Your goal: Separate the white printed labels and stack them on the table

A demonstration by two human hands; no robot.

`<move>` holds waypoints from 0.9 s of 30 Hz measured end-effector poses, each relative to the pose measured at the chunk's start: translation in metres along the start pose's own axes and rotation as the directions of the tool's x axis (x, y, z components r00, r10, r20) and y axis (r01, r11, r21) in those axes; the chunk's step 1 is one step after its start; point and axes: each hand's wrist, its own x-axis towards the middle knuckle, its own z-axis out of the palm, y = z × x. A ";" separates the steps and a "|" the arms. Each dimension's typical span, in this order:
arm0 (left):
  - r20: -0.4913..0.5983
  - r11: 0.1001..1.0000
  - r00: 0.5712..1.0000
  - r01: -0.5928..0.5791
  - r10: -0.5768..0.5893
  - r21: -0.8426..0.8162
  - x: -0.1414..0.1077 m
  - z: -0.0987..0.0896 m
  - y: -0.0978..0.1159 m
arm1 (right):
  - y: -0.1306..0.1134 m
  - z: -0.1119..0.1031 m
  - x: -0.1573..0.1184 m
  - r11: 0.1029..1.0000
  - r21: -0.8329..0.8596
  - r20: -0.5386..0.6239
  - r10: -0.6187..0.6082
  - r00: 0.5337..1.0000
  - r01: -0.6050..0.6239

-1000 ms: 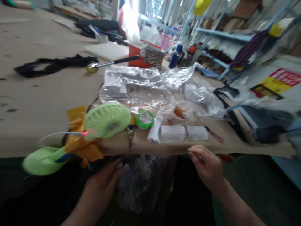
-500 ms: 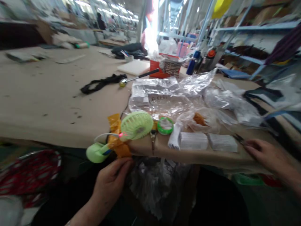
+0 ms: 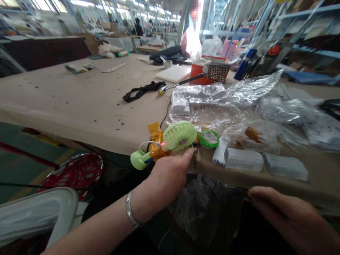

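Left hand: reaching in at lower centre, the left hand is pointing its index finger at the metal piece; the thumb is hiding, so whether the fingers are gripping anything cannot be told.
Metal piece: hanging down the table's front edge, just beside that fingertip, presumably for quick reach.
Right hand: working at lower right, the right hand is narrowing its fingers on a dark sliver, too dim to name; the pinch is apparently giving fine control.
Fan: leaning over the edge left of centre, the fan is facing the seated person, likely for cooling.
Orange tape: wrapping the fan's handle, the tape is seemingly anchoring it against slipping.
Green roll: lying right of the fan, the roll is sitting near both hands.
Stacks: standing in rows right of centre, the near stack and far stack are following the table edge, probably for easy picking.
Bag: drooping below the edge between the hands, the bag is possibly catching scraps.
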 end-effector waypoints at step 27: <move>0.171 0.999 0.985 0.018 -0.012 -0.034 0.022 0.013 0.000 | -0.030 0.055 0.055 0.980 -0.146 0.011 -0.132 0.991 0.132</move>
